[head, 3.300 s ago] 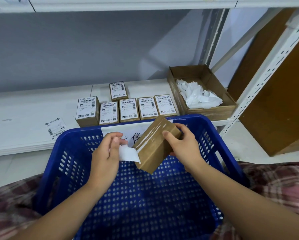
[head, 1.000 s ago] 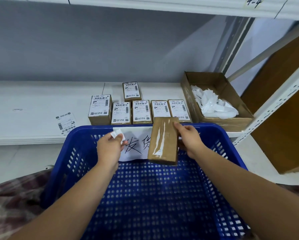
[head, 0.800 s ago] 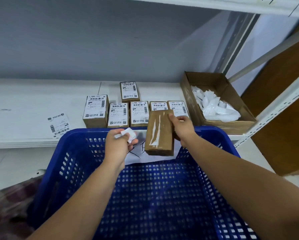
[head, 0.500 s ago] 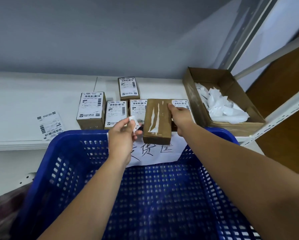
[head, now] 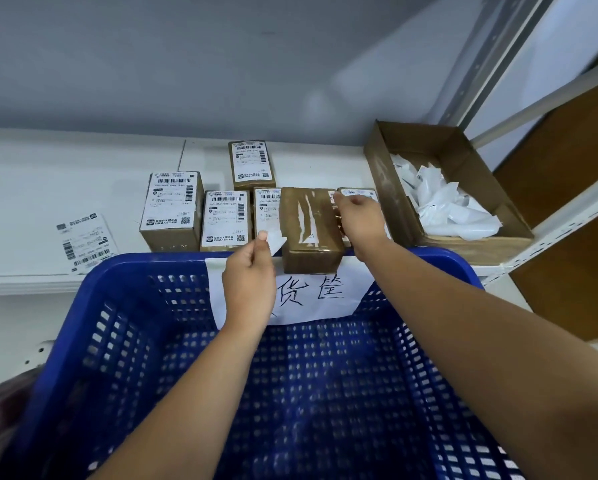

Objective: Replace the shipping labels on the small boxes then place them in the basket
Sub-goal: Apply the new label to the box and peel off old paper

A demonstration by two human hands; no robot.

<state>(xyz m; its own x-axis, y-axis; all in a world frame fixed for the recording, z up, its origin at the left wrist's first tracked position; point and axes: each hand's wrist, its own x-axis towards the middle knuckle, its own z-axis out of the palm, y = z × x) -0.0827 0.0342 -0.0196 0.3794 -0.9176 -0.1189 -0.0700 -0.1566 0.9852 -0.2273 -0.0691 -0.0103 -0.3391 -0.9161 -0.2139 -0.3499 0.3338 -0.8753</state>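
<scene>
My right hand (head: 359, 219) grips a small brown box (head: 309, 228) with no label, only strips of clear tape, held over the far rim of the blue basket (head: 124, 271). My left hand (head: 249, 278) pinches a crumpled white peeled label (head: 276, 241) just left of that box. Several small labelled boxes (head: 225, 219) stand in a row on the white shelf behind the basket, one more (head: 252, 164) behind them. A loose shipping label (head: 86, 242) lies flat on the shelf at the left.
An open cardboard box (head: 470, 188) with crumpled white label scraps stands on the shelf at the right. A white paper sign with handwriting (head: 325, 292) hangs on the basket's far wall. A white shelf upright (head: 564, 216) and brown boards rise at the right.
The label came off the brown box into my left hand and was crumpled. Both hands moved forward from above the basket to its far rim, toward the shelf.
</scene>
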